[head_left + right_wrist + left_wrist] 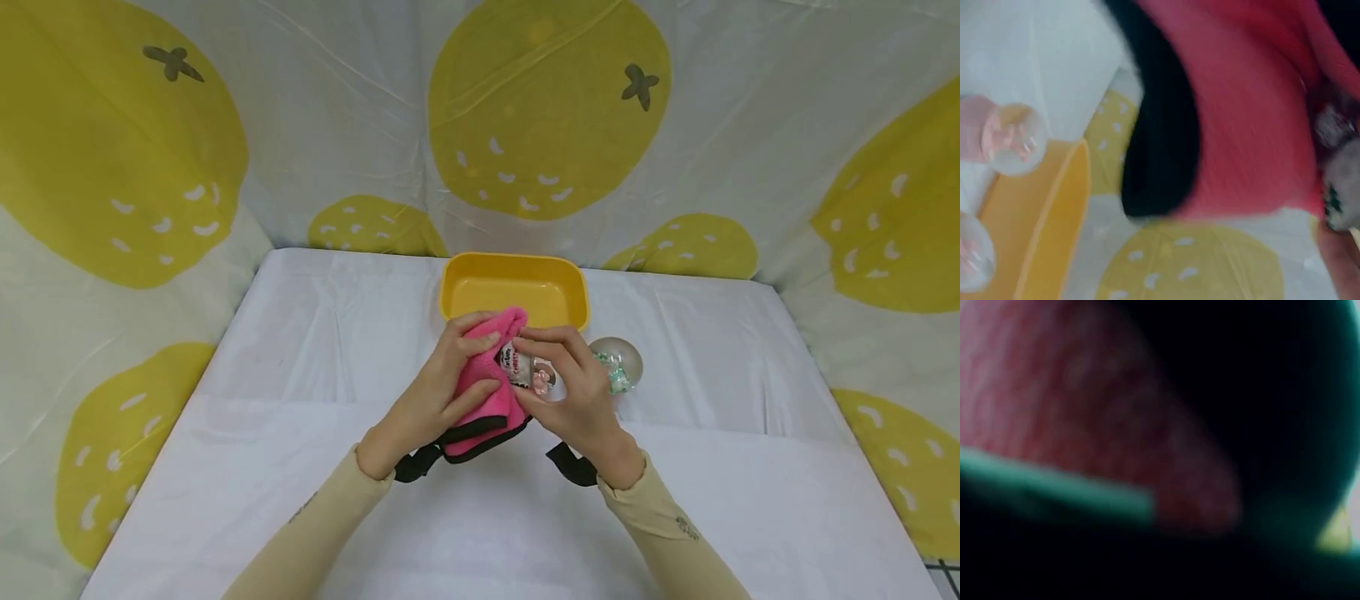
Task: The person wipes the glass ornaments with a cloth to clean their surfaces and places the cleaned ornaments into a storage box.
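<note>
In the head view my left hand grips a folded pink cloth with black edging, its thumb and fingers pressing the fabric around a snow globe. The snow globe's pale printed base sticks out of the fold. My right hand pinches it between thumb and fingers. In the right wrist view the base shows green marks, and the pink cloth covers part of the globe. The left wrist view is dark and blurred, with reddish fabric close to the lens.
A yellow basin stands at the table's back, behind my hands. Next to my right hand is a clear globe with green bits inside. Two globes show in the right wrist view: one with a pink base, another below it.
</note>
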`<act>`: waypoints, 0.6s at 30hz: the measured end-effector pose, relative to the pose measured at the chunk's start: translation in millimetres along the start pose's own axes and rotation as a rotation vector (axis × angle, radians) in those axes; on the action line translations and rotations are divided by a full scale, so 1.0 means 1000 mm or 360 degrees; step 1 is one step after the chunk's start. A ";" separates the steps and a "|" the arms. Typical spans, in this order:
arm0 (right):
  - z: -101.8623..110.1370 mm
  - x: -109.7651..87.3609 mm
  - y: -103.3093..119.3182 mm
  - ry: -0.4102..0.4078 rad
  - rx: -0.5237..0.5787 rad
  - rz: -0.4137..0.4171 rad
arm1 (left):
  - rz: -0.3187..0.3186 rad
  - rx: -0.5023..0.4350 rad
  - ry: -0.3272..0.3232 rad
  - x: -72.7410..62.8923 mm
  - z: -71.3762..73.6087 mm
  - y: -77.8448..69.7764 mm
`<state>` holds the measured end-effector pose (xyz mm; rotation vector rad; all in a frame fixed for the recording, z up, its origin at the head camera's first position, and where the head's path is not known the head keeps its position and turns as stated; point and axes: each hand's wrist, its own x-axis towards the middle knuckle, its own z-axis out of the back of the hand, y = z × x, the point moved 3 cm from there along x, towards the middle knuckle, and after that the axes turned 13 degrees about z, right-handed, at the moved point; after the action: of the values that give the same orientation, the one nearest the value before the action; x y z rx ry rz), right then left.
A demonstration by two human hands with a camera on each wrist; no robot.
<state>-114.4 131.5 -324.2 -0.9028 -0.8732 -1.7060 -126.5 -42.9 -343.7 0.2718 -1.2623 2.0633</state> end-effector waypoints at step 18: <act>0.006 -0.015 -0.003 -0.0182 0.0545 -0.1175 | -0.0147 0.0081 0.0086 0.001 -0.001 -0.006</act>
<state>-112.8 143.6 -335.0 -0.4632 -1.6622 -2.0239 -123.6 -40.0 -339.5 0.2903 -1.1447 2.0126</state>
